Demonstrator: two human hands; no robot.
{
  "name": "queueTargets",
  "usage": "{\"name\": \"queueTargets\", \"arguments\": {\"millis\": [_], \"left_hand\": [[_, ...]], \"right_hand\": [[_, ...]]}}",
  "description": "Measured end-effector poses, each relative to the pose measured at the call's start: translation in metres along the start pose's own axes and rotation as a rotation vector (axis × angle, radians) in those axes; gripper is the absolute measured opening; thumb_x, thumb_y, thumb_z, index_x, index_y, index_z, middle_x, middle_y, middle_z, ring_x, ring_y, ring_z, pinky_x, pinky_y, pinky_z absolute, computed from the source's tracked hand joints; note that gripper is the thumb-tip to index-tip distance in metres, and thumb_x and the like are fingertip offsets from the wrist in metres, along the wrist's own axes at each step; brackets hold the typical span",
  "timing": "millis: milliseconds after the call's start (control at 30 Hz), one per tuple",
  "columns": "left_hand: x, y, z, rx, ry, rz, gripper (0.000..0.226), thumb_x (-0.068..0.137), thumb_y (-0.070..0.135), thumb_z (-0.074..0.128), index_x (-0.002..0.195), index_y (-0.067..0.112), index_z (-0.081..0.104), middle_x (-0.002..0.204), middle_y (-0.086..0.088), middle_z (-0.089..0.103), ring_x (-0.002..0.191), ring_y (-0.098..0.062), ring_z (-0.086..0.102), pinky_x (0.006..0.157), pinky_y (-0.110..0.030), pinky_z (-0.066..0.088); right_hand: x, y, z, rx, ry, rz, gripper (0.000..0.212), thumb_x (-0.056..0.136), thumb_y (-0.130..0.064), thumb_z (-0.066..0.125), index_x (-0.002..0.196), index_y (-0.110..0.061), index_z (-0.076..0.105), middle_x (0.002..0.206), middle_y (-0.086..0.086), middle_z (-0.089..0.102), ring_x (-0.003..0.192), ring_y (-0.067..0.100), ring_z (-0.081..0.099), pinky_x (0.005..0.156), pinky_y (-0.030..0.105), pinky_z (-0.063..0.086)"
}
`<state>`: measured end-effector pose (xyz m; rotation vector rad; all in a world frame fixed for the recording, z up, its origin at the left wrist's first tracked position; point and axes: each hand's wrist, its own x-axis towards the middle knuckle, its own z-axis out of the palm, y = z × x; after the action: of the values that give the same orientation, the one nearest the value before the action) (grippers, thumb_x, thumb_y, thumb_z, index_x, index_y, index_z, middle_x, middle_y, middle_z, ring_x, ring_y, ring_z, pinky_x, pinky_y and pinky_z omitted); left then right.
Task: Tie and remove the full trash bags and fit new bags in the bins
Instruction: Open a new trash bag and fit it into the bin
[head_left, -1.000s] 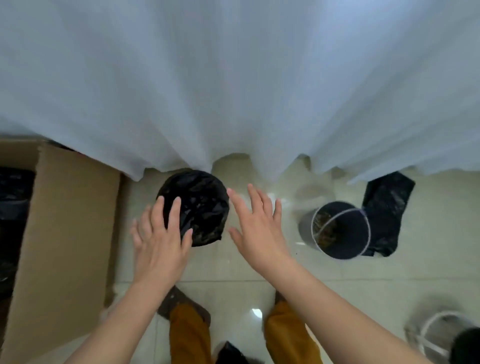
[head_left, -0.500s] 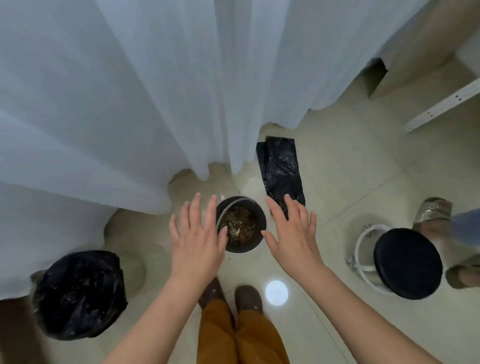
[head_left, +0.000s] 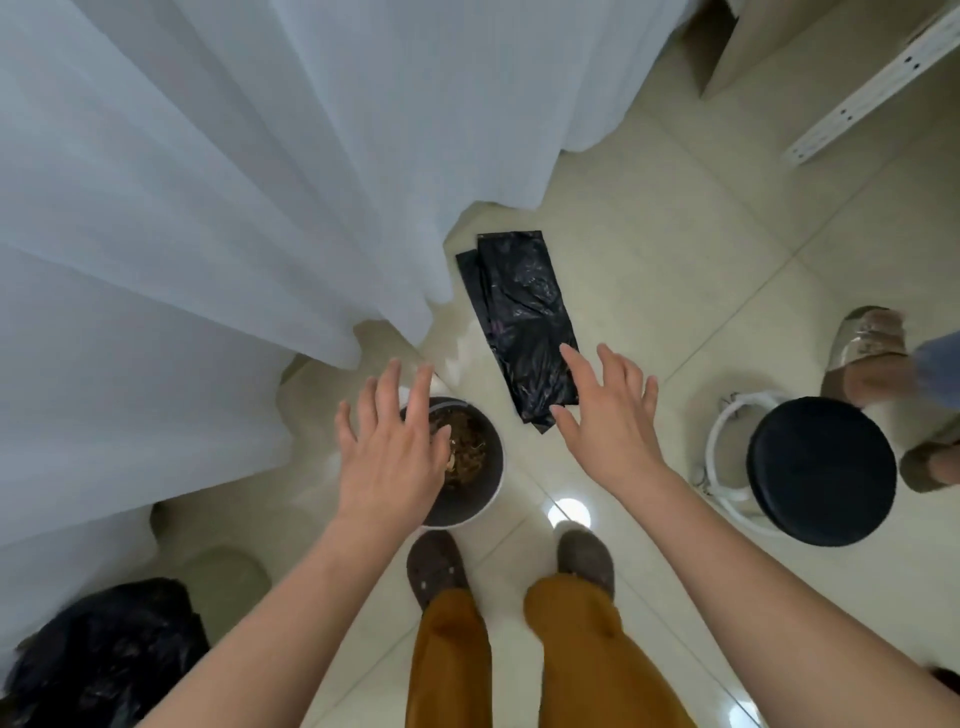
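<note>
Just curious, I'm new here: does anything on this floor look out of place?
Folded black bags lie loose on the tile floor by the curtain, beyond the bin holding brown rubbish. Nothing looks spilled.

Both hands reach out, fingers spread and holding nothing — the left hand (head_left: 387, 449) over a small bin (head_left: 475, 486) of brown litter, the right hand (head_left: 605, 423) above 2 flat black bags (head_left: 522, 322) (overlapping) on the tiled floor (head_left: 675, 270), beside a white curtain (head_left: 208, 182).

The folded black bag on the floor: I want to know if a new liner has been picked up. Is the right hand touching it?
Cannot tell. In the head view the open right hand overlaps the folded black bag at its near end, but from above its height over the bag cannot be judged.
</note>
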<state>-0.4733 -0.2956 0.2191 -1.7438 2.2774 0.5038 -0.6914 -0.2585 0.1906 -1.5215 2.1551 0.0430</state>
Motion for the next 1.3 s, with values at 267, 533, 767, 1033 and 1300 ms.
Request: {"name": "queueTargets", "arguments": {"millis": [267,533,767,1033,1300], "left_hand": [[0.042,0.054,0.054,0.000,-0.044,-0.087,0.064,0.097,0.048,0.039,0.151,0.023,0.015,0.156,-0.011,0.018,0.140,-0.033,0.023,0.114,-0.054,0.021],[0.109,0.136,0.138,-0.134,-0.024,-0.169,0.062,0.098,0.044,0.037,0.151,0.022,0.013,0.156,-0.011,0.014,0.141,-0.032,0.018,0.114,-0.054,0.021],[0.156,0.138,0.243,-0.106,-0.025,-0.165,0.063,0.098,0.044,0.040,0.151,0.021,0.015,0.155,-0.011,0.015,0.140,-0.032,0.020,0.114,-0.055,0.021],[0.181,0.133,0.320,-0.123,-0.070,-0.143,0.061,0.097,0.040,0.043,0.150,0.018,0.020,0.154,-0.012,0.017,0.138,-0.030,0.022,0.113,-0.054,0.023],[0.152,0.152,0.284,-0.294,-0.190,-0.260,0.058,0.098,0.040,0.044,0.148,0.025,0.021,0.155,-0.006,0.015,0.139,-0.032,0.023,0.107,-0.055,0.030]], "right_hand": [[0.051,0.045,0.033,-0.029,-0.122,-0.098,0.064,0.098,-0.038,0.050,0.152,-0.031,0.016,0.157,0.014,0.017,0.144,0.029,0.011,0.117,0.059,0.007],[0.101,0.138,0.067,-0.122,-0.157,-0.217,0.064,0.098,-0.037,0.049,0.153,-0.033,0.015,0.158,0.011,0.014,0.144,0.029,0.009,0.118,0.057,0.003],[0.155,0.179,0.162,-0.108,-0.211,-0.207,0.061,0.099,-0.034,0.049,0.153,-0.031,0.021,0.157,0.012,0.019,0.143,0.031,0.014,0.117,0.059,0.007],[0.205,0.212,0.263,0.222,-0.414,0.033,0.063,0.097,-0.040,0.051,0.152,-0.031,0.024,0.159,0.009,0.020,0.144,0.033,0.018,0.117,0.047,0.019],[0.155,0.203,0.204,0.486,-0.364,-0.019,0.059,0.099,-0.023,0.052,0.152,-0.015,0.027,0.154,0.006,0.032,0.139,0.027,0.028,0.117,0.038,0.025]]}}
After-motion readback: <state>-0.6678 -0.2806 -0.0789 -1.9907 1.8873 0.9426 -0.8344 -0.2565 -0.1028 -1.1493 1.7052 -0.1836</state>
